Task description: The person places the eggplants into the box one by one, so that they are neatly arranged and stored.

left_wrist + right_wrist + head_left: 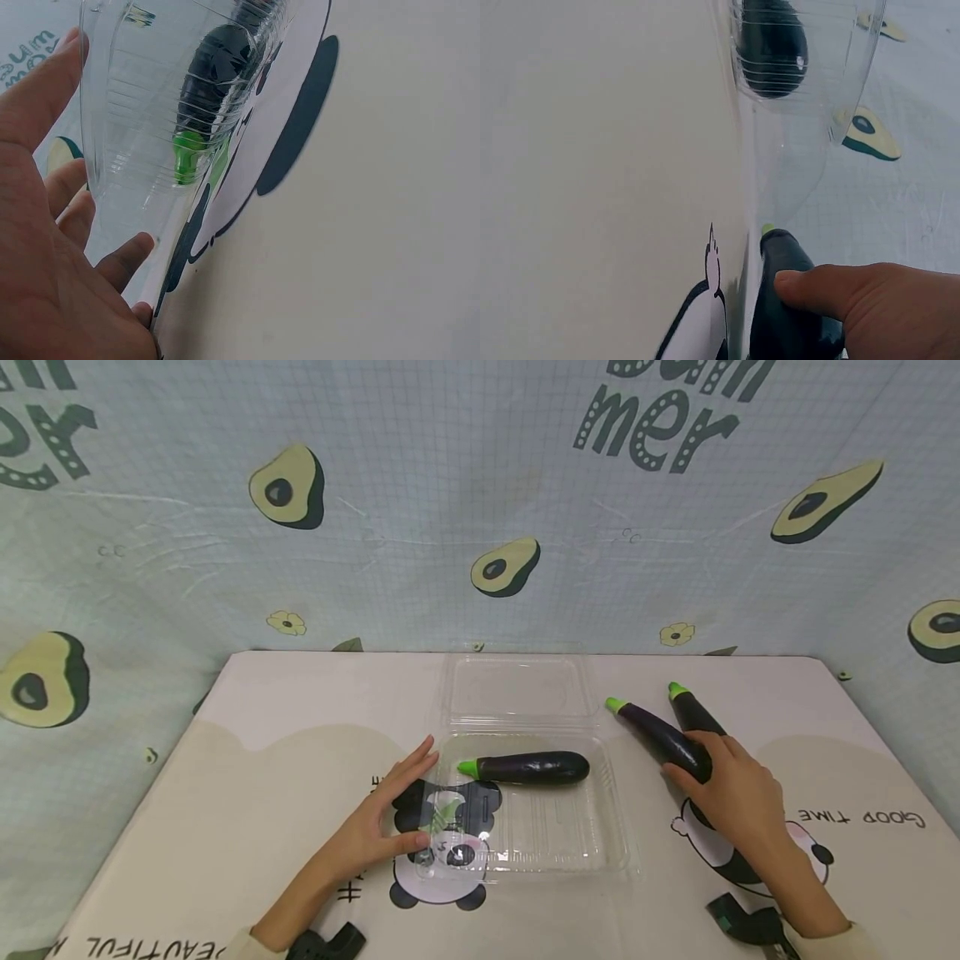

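Note:
A clear plastic clamshell container (555,831) lies with its lid folded back on the table. Inside it, crosswise, rests one dark eggplant (536,768) with a bright green stem end pointing left. My left hand (378,818) is at the container's left side, fingers extended and thumb apart, its thumb tip right at the rim in the left wrist view. To the right of the container, my right hand (738,793) grips a second eggplant (663,735) near its thick end, thumb along its side. A third eggplant (697,714) lies just beyond, partly hidden by the right hand.
The container's lid (517,689) extends toward the back edge of the table (337,689). Behind the table hangs a pale cloth (405,485) printed with avocados. Black wrist devices (742,920) sit at both wrists.

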Demonstrator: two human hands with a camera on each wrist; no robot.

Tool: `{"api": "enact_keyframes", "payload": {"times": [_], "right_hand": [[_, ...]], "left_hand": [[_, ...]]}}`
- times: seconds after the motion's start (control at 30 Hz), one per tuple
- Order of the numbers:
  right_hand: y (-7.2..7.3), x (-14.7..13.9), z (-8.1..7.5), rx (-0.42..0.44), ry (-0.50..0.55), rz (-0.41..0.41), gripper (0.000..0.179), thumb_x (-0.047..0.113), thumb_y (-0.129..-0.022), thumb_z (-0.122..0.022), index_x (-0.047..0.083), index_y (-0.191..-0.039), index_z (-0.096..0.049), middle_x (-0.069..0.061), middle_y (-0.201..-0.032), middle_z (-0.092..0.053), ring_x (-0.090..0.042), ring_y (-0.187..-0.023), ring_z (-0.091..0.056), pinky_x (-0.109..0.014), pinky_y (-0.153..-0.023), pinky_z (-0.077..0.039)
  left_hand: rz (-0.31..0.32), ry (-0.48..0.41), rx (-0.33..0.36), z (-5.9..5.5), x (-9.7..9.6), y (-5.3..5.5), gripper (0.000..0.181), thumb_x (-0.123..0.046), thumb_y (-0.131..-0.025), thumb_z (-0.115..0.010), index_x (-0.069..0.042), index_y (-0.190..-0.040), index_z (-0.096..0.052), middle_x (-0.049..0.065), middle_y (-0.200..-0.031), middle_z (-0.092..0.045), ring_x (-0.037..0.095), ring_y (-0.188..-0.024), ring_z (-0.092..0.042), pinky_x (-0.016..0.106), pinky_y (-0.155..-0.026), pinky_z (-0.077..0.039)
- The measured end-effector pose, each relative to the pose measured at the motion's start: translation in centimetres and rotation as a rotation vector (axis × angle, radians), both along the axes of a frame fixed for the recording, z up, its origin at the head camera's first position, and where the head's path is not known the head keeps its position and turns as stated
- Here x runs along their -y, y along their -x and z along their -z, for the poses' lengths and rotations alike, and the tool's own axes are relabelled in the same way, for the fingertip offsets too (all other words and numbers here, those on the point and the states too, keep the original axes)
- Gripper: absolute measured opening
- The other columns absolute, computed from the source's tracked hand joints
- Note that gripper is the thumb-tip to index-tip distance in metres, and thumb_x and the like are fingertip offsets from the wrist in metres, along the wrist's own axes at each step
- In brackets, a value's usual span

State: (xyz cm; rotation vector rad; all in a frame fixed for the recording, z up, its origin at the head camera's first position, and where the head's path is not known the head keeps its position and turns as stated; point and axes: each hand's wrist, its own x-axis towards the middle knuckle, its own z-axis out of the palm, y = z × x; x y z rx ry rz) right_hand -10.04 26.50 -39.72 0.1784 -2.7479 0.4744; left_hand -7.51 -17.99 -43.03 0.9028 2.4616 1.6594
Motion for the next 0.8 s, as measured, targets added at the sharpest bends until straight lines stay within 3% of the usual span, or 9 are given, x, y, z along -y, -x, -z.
{"api": "enact_keyframes", "payload": {"times": [0.2,0.4,0.6,0.8], "right_hand": [[0.0,-0.1,-0.4,-0.034,-0.009,0.013,0.055,0.025,-0.077,-0.080,0.000,-0.120,-0.057,-0.030,-0.104,-0.058,-0.027,-0.049,-0.052,-0.033,-0.037,-0.034],[-0.2,-0.1,-1.0,-0.124,0.006,-0.004,0.055,0.020,-0.074,-0.082,-0.001,-0.119,-0.058,-0.028,-0.101,-0.060,-0.022,-0.047,-0.048,-0.030,-0.037,-0.032],[-0.3,-0.1,-1.6,-0.225,0.024,-0.044,0.056,0.016,-0.070,-0.084,-0.001,-0.118,-0.061,-0.026,-0.099,-0.062,-0.023,-0.048,-0.049,-0.028,-0.037,-0.030],[-0.5,0.0,-2.3,-0.248,0.030,-0.050,0.057,0.017,-0.069,-0.084,0.000,-0.119,-0.061,-0.024,-0.100,-0.063,-0.025,-0.053,-0.051,-0.029,-0.038,-0.031]], "left_hand": [[0.003,-0.001,-0.004,0.1,0.0,0.0,0.084,-0.022,-0.078,-0.075,-0.013,-0.150,-0.033,0.002,-0.159,-0.015,0.040,-0.143,-0.010,0.077,-0.098,-0.010],[-0.005,0.009,0.010,-0.2,-0.1,0.0,0.085,-0.022,-0.076,-0.076,-0.011,-0.149,-0.034,0.000,-0.159,-0.015,0.027,-0.145,-0.011,0.075,-0.100,-0.011],[-0.003,0.009,-0.003,-0.1,-0.1,0.0,0.084,-0.021,-0.076,-0.076,-0.010,-0.148,-0.034,0.001,-0.159,-0.015,0.029,-0.144,-0.012,0.075,-0.100,-0.011],[-0.001,0.005,0.009,-0.3,-0.2,0.0,0.084,-0.020,-0.076,-0.075,-0.011,-0.149,-0.034,0.000,-0.159,-0.015,0.026,-0.145,-0.011,0.074,-0.101,-0.011]]}}
